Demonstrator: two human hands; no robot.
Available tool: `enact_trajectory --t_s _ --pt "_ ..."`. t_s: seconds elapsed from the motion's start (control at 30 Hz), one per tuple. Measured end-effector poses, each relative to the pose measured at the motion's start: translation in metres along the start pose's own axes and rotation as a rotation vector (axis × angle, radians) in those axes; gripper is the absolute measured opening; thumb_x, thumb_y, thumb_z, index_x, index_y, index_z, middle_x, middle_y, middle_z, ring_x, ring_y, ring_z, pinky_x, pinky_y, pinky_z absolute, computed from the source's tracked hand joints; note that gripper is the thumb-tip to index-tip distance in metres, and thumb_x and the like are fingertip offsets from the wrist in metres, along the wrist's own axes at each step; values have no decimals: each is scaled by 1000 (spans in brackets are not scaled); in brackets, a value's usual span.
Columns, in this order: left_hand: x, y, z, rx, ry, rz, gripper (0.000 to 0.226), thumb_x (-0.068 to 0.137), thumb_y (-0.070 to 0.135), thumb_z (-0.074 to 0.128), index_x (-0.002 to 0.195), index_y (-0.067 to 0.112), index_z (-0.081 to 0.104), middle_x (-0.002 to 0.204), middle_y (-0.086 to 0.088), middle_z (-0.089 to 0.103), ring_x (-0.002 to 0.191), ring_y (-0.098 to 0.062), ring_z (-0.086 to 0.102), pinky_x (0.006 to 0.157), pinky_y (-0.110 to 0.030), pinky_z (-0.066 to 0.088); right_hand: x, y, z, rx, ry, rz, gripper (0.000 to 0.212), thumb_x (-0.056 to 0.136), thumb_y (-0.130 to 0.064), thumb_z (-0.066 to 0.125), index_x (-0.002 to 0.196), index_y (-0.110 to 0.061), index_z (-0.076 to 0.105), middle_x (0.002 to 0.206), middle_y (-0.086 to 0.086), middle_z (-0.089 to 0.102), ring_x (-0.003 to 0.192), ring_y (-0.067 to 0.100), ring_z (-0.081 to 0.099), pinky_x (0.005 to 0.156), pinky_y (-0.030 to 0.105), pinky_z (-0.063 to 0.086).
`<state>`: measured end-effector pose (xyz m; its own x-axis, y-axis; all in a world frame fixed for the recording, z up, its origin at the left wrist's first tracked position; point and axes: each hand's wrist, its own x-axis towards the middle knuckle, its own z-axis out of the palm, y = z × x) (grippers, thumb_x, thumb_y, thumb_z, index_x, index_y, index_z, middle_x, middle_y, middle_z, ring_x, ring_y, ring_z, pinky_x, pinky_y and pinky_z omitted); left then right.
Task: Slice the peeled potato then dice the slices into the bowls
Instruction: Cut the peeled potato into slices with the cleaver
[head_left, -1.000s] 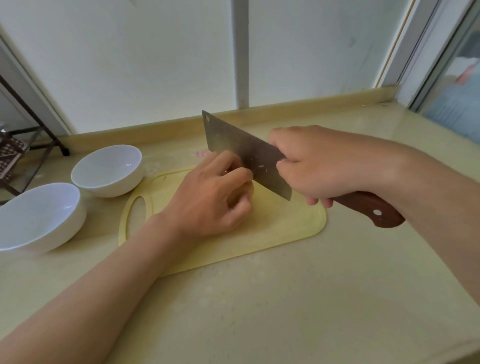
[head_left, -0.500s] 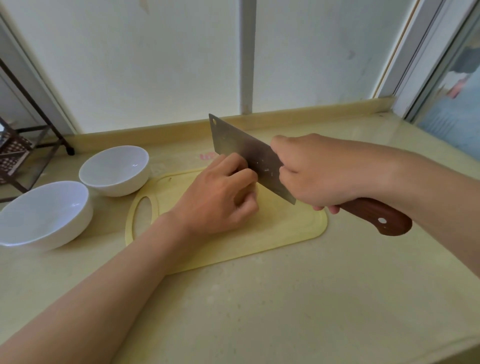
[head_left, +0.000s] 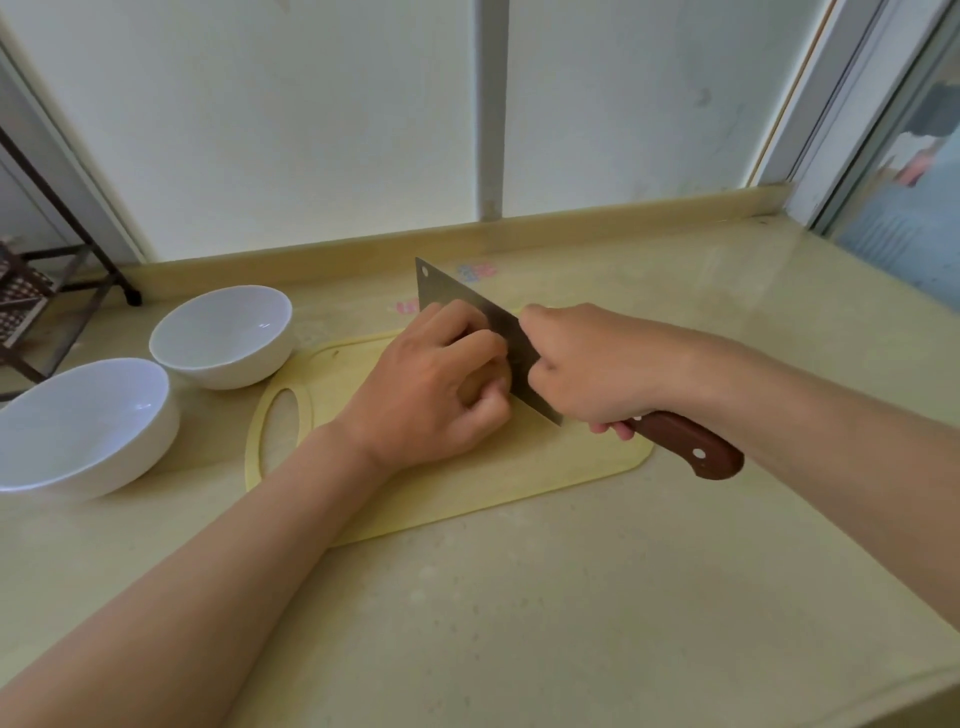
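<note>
While your left hand curled around the potato on the cutting board, your right hand gripped the cleaver, blade against your knuckles.

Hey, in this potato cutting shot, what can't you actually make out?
All in the head view:
- The potato is mostly covered by the left hand, so its shape and how far it is sliced cannot be told.
- Where the cleaver edge meets the potato is hidden by the left hand and the right hand.
- Any slices behind the blade are hidden.
- The near bowl is cut off by the left edge.
</note>
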<state>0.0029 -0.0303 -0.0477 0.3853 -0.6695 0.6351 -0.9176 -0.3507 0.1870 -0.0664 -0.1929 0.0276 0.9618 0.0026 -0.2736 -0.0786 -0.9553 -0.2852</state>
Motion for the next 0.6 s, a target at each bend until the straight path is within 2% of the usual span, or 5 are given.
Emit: enact_trajectory --t_s 0.17,0.27,0.37,0.5,0.6 --pt "-3 2 -3 -24 22 5 9 77 13 63 81 8 69 90 -6 59 75 -25 53 74 -33 43 1 5 1 60 27 7 7 99 -12 36 97 -14 42 78 19 64 44 25 57 40 28 45" --pt "-4 1 -3 -52 56 -5 13 78 14 63 84 5 69 91 -9 59 76 -25 54 72 -34 46 4 12 1 123 44 1 14 96 -11 36 107 -12 46 78 19 65 48 26 61 46 33 49" --pt "-8 -1 -2 -67 82 -28 19 79 17 65 88 1 68 94 -10 59 80 -24 56 72 -33 47 7 14 3 156 67 -29 7 97 -12 37 97 -15 43 75 18 64 47 25 62 46 34 48" --pt "-8 -5 -1 -53 101 -18 21 79 18 66 88 0 69 95 -13 58 80 -26 56 71 -33 47 7 16 4 138 87 -61 8 97 -11 36 92 -14 41 80 19 65 53 31 70 41 30 46" --pt "-7 -6 1 -48 115 -3 17 78 14 68 86 -1 70 93 -13 59 79 -26 57 71 -33 47 2 20 2 136 113 -74 9 98 -11 36 90 -15 41 78 17 64 50 29 68 39 29 45"
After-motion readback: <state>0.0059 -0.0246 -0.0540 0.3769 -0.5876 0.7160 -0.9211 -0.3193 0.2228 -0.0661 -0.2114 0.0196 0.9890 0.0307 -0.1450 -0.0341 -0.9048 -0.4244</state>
